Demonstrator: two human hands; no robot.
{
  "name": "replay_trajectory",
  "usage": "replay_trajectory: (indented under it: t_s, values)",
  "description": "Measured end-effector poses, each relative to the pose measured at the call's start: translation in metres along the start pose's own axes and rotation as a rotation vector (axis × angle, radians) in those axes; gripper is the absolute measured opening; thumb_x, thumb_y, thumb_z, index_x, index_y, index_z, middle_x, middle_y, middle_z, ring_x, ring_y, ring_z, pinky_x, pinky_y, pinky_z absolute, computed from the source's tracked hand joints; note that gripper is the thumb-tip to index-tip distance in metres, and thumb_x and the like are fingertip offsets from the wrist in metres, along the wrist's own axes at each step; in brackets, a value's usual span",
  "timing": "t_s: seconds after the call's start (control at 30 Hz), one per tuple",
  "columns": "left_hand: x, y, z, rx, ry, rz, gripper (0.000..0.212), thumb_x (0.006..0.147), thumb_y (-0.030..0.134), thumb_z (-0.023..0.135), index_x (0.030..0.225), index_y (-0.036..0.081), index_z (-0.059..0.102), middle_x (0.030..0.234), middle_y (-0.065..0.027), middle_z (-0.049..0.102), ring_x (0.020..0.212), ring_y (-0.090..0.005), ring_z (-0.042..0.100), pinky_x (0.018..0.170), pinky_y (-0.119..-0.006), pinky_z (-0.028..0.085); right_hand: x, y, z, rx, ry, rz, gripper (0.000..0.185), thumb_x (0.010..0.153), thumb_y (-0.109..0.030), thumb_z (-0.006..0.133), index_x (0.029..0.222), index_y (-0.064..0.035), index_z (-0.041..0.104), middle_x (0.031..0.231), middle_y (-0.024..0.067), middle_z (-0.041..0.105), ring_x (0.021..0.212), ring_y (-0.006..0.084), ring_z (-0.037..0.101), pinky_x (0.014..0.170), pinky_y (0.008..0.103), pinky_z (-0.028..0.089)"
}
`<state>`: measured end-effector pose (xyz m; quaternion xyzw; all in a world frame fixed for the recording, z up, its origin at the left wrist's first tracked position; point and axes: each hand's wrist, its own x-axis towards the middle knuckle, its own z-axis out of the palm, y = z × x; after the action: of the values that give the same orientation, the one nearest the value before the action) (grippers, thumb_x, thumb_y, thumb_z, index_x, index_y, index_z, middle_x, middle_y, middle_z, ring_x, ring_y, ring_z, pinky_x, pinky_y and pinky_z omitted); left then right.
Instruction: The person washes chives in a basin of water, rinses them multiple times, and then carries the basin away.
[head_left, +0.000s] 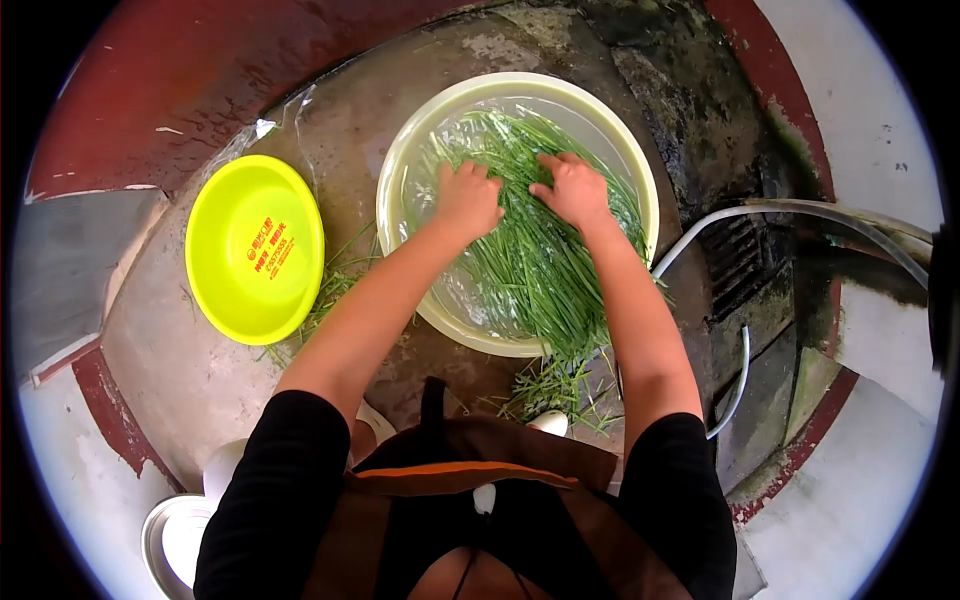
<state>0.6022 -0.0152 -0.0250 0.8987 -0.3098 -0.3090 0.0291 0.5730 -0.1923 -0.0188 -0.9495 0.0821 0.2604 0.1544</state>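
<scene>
A large pale plastic basin (390, 169) of water stands on the floor before me. Long thin green leaves, like garlic chives (544, 277), fill much of it, and their ends hang over the near rim. My left hand (471, 199) is palm down at the left side of the leaves. Its fingertips dip into water and greens, so its grip is hidden. Over the upper middle of the bundle, my right hand (576, 189) touches the leaves with thumb and forefinger apart.
A yellow-green plastic basin (225, 202) bearing red printing stands left. Leaf scraps (559, 390) litter the floor near my shoe (550, 422). At right are a pale hose (697, 225) and a slotted drain grate (739, 259). A metal pan (155, 525) sits lower left.
</scene>
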Motion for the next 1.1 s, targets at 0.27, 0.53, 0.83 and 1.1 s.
replay_trajectory:
  t_s: [0.27,0.53,0.83,1.1]
  values:
    - [0.0,-0.018,0.041,-0.084,0.324,-0.006,0.068,0.084,0.045,0.051,0.139,0.015,0.026,0.146,-0.0096,0.018,0.136,-0.026,0.01,0.105,-0.058,0.003,0.042,-0.024,0.023,-0.212,0.158,-0.096,0.071,0.077,-0.051,0.058,0.138,-0.0322,0.027,0.145,0.0063,0.023,0.133,0.0311,0.021,0.103,0.0606,0.016]
    - [-0.031,-0.006,0.035,-0.251,0.6,-0.046,0.061,0.084,0.03,0.056,0.135,0.009,0.031,0.143,-0.0133,0.024,0.134,-0.0295,0.017,0.107,-0.05,0.013,0.068,0.003,0.029,0.2,0.417,-0.302,0.07,0.075,-0.052,0.06,0.132,-0.0157,0.041,0.135,0.0144,0.039,0.128,0.0311,0.033,0.105,0.0477,0.023]
    - [0.004,-0.045,0.059,-1.993,0.39,-0.792,0.093,0.077,0.06,0.055,0.14,0.003,0.017,0.143,-0.0168,0.021,0.13,-0.032,0.024,0.104,-0.047,0.025,0.089,-0.027,0.034,0.847,0.0,0.155,0.104,0.067,-0.07,0.057,0.123,0.0161,0.037,0.124,0.0283,0.045,0.116,0.0334,0.046,0.099,0.0375,0.034]
    - [0.0,0.006,0.036,-2.446,0.437,-0.238,0.071,0.084,0.058,0.045,0.131,0.006,0.037,0.131,-0.0151,0.041,0.118,-0.0302,0.043,0.096,-0.043,0.036,0.012,-0.081,0.034,1.12,0.095,-0.154,0.064,0.084,-0.05,0.052,0.127,-0.0028,0.046,0.122,0.0197,0.052,0.112,0.0259,0.05,0.096,0.0305,0.035]
